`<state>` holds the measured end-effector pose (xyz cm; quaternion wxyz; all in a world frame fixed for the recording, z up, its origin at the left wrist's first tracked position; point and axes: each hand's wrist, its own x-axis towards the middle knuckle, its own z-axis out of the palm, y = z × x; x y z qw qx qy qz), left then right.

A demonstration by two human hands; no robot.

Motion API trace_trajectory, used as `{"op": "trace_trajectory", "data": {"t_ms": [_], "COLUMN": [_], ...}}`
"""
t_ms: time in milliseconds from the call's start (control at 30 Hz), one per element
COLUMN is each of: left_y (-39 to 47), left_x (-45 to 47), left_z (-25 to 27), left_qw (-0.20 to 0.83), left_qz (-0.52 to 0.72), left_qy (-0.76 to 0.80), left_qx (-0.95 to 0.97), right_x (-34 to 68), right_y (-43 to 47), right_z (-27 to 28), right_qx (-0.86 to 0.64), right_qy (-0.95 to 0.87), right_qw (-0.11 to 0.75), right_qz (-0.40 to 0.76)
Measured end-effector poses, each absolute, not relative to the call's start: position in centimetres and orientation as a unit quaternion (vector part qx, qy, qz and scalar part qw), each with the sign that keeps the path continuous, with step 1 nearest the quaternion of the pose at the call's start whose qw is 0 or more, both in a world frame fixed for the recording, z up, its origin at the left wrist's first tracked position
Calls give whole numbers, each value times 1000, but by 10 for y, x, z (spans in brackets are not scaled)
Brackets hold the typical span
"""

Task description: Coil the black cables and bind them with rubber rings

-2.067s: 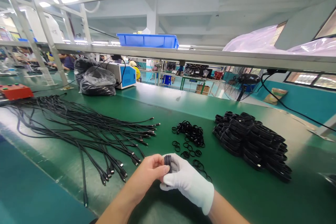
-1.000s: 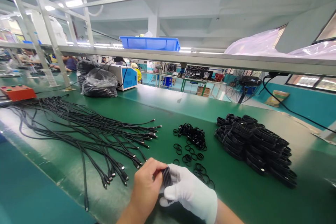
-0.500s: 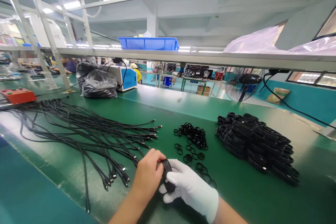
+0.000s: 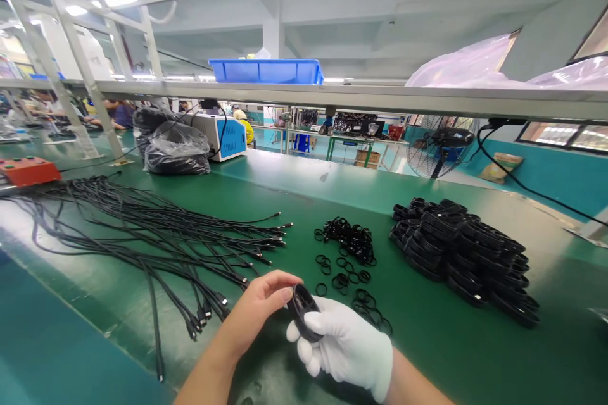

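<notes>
A coiled black cable (image 4: pixel 304 314) is held above the front of the green bench. My right hand (image 4: pixel 339 338), in a white glove, closes around its lower part with the thumb on top. Bare, my left hand (image 4: pixel 261 307) pinches the coil's upper end between thumb and fingers. Just beyond my hands lie loose black rings (image 4: pixel 351 275), with a denser heap of black rings (image 4: pixel 349 240) behind them. Loose black cables (image 4: pixel 190 240) with metal plugs spread out to the left. On the right is a pile of coiled black cables (image 4: pixel 460 253).
A shelf (image 4: pixel 361 95) crosses above the bench (image 4: pixel 285 186), carrying a blue tray (image 4: pixel 266 71) and pinkish plastic film. At the back left stand a plastic bag (image 4: pixel 175 149) and a blue-and-white machine (image 4: pixel 230 137). An orange control box (image 4: pixel 31 171) sits far left.
The coil has turned in my hands so its open loop faces up more. My left hand has shifted slightly left, fingers now at the coil's upper end. One ring now lies apart nearby.
</notes>
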<state>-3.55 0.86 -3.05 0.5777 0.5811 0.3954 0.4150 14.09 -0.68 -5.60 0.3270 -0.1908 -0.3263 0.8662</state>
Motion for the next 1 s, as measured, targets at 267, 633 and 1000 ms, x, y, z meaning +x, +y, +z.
{"op": "trace_trajectory", "data": {"t_ms": [267, 633, 1000], "left_y": [11, 24, 37], "left_x": [-30, -43, -50], "left_z": [-30, -38, -63], "left_qw": [518, 459, 414], "left_qz": [458, 446, 396], "left_qy": [470, 542, 547], "left_qx": [549, 545, 610], "right_x": [141, 152, 178], "right_y": [-6, 0, 26], "right_z": [-49, -20, -6], "right_qx": [-274, -519, -588], "right_qy": [-406, -595, -533], "right_qw": [336, 480, 502], "right_qz": [805, 381, 345]}}
